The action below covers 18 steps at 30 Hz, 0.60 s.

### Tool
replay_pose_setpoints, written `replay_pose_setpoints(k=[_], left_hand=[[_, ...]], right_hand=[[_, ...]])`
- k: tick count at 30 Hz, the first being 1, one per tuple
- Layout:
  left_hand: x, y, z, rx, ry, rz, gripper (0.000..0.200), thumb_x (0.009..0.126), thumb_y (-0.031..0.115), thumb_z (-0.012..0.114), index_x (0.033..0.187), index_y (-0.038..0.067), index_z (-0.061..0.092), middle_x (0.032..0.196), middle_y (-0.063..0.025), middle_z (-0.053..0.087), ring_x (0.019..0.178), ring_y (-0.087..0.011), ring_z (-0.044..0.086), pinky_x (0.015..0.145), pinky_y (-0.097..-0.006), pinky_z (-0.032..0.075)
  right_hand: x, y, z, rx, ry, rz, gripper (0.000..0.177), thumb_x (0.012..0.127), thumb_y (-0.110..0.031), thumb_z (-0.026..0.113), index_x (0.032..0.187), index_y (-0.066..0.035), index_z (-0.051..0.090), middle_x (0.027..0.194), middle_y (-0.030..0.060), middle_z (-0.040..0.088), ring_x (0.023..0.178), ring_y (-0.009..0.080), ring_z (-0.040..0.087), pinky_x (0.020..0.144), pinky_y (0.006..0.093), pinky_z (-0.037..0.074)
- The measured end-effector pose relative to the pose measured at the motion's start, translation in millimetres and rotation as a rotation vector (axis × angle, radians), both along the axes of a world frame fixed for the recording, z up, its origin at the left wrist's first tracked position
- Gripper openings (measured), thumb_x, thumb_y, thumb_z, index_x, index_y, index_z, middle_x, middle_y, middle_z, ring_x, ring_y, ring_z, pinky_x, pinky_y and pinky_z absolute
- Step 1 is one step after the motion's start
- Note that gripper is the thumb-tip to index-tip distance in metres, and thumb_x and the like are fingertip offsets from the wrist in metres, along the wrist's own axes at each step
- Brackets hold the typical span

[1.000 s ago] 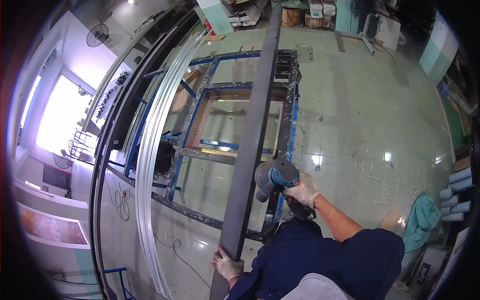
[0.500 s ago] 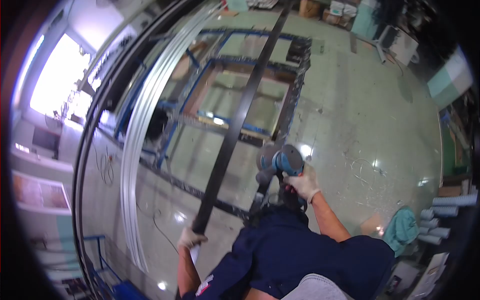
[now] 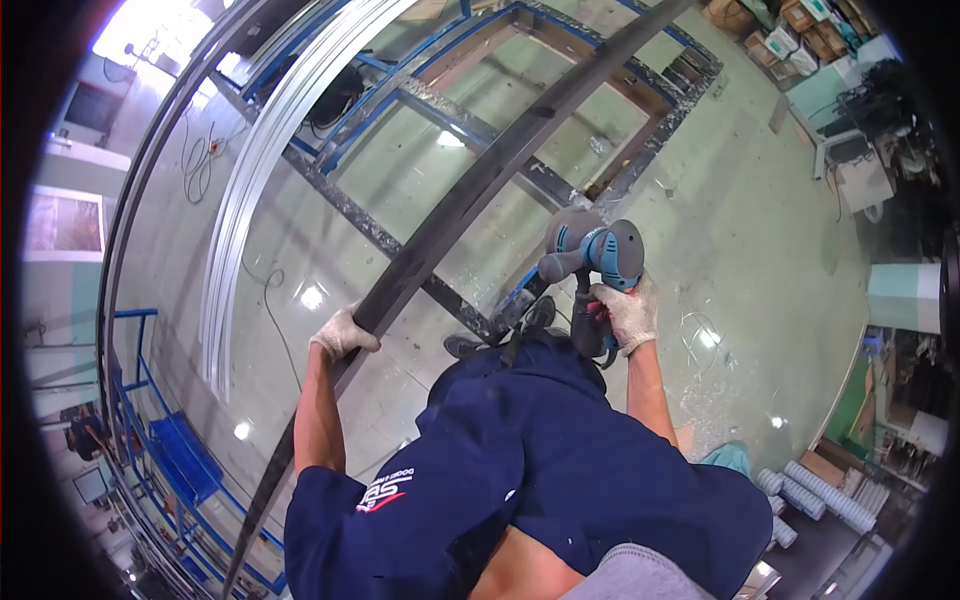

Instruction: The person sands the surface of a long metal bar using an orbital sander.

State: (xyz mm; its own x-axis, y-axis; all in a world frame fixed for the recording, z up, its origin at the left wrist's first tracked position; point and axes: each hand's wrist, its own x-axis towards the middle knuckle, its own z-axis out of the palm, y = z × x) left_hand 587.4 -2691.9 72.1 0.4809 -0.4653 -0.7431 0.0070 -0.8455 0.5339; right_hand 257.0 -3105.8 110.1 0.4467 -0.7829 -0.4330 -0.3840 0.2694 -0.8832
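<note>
A long dark metal bar (image 3: 470, 200) runs diagonally across the view, from the lower left to the top. My left hand (image 3: 343, 333), in a whitish glove, is closed on the bar at its left side. My right hand (image 3: 628, 312), gloved too, is wrapped round the handle of a blue and grey power tool (image 3: 612, 252) with a round head. The tool is held up beside the bar, apart from it. Part of the right fingers is hidden behind the tool. Below the bar lies a dark frame with blue edges (image 3: 365, 220).
Silvery long profiles (image 3: 262, 150) stand left of the bar, with a dark curved rail (image 3: 130, 190) beyond. A blue cart (image 3: 185, 455) is at lower left. Rolled grey tubes (image 3: 830, 497) lie at lower right, boxes (image 3: 805, 30) at upper right. Cables lie on the floor (image 3: 760, 270).
The view has tilted and turned. My left hand now appears higher and farther left along the bar, with the forearm more in view. The tool in my right hand appears farther right and higher.
</note>
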Motion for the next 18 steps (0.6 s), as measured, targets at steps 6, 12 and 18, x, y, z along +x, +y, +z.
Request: replay_pose_setpoints(k=[6,12,18], left_hand=[[-8.5,3.8,3.4,-0.083,-0.181,-0.028,0.095,0.064,0.027,0.097,0.154,0.007,0.071,0.117,-0.0159,0.084,0.11,-0.0276,0.079,0.102,-0.0407,0.061],[-27.3,18.9,-10.9,-0.15,-0.587,-0.081,0.098,0.068,0.034,0.098,0.158,0.008,0.068,0.142,-0.0219,0.078,0.13,-0.0379,0.076,0.113,-0.0457,0.059],[-53.6,17.4,-5.0,-0.065,-0.796,-0.016,0.093,0.073,0.034,0.101,0.157,0.012,0.067,0.133,-0.0186,0.079,0.124,-0.041,0.075,0.107,-0.0502,0.06]], right_hand=[[0.8,5.8,-7.4,-0.005,-0.016,0.055,0.036,0.087,-0.002,0.089,0.117,0.005,0.07,0.083,0.0124,0.08,0.06,0.0189,0.077,0.052,0.0323,0.059],[3.5,10.5,-2.9,-0.036,-0.01,0.071,0.036,0.087,-0.003,0.089,0.117,0.004,0.07,0.084,0.0123,0.079,0.06,0.0195,0.077,0.053,0.0325,0.059],[9.0,14.8,-2.8,-0.063,0.041,0.113,0.035,0.087,-0.003,0.088,0.117,0.003,0.07,0.083,0.0118,0.078,0.058,0.0198,0.074,0.053,0.0343,0.057]])
